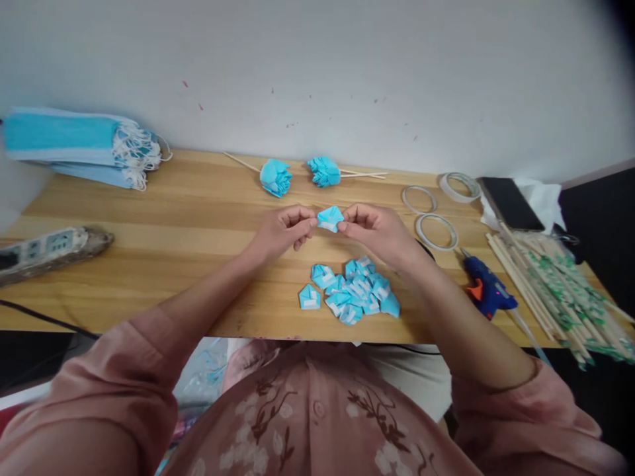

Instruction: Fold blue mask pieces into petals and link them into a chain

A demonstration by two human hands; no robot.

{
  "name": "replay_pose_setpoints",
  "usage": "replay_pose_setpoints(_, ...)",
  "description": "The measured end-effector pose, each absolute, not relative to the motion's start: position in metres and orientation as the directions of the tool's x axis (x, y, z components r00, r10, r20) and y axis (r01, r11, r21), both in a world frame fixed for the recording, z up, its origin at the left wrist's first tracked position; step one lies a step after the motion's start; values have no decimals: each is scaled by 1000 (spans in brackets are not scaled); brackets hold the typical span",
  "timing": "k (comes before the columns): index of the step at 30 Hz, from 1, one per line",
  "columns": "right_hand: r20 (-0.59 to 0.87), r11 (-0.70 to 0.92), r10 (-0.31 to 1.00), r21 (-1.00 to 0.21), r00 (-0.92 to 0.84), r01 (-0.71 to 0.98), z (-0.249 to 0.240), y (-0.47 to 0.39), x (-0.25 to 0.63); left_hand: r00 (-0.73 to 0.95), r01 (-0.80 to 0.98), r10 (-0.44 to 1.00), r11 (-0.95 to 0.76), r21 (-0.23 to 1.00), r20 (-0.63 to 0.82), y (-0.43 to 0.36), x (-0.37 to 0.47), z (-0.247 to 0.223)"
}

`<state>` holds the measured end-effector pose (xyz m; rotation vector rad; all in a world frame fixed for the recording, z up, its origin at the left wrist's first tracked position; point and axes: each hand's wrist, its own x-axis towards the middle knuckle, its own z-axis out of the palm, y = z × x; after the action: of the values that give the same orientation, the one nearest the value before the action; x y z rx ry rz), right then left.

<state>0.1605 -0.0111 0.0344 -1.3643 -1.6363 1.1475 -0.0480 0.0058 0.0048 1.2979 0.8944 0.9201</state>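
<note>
A small five-sided piece of folded light-blue material with a white strip [330, 218] is held up just beyond a loose pile of similar blue folded pieces [360, 291], which serves as the landmark here. The left hand [285, 231] pinches its left edge and the right hand [374, 231] its right edge, so both hands are closed on the one piece. Gripping only the edges seems meant to keep the folds flat and the face in sight. The pile sits near the front of the pale wood-grain desk [198, 198], probably for easy reach.

Both thumbs lie on the near side of the piece, with the other fingers curled behind. The forearms converge from either side: the left passes left of the pile, the right passes close along its right side. The wrists appear raised above the desk.

Farther beyond the pile, two blue flower-like heads on thin pale sticks [276, 178] lie on their sides, likely set back to protect their shape. To the pile's right, past the right forearm, a dark-blue glue gun with an orange trigger [489, 287] points away from the person, perhaps to keep its nozzle off the pieces.
</note>
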Motion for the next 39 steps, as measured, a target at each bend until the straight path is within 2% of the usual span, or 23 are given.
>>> replay_pose_setpoints(9, 128, 223, 965, -855, -227, 467, 29, -14, 157, 379, 85, 923, -109, 990, 69, 2, -51, 11)
replay_pose_setpoints(14, 444, 397, 894, -716, -64, 574, 28, -25, 155, 313, 48, 950, -25, 999, 9, 2, -48, 10)
replay_pose_setpoints(17, 560, 496, 818, -573, -130, 653, 24, -33, 152, 295, -26, 955, 46, 999, -36, 1, -46, 8)
replay_pose_setpoints(21, 566, 570, 782, -480, -261, 666, 13, -34, 149, 312, -65, 949, 79, 995, -55, -3, -44, 8)
replay_pose_setpoints(39, 515, 551, 810, -503, -280, 666, 2, -31, 149, 386, -36, 921, 74, 997, -55, -9, -42, 4)
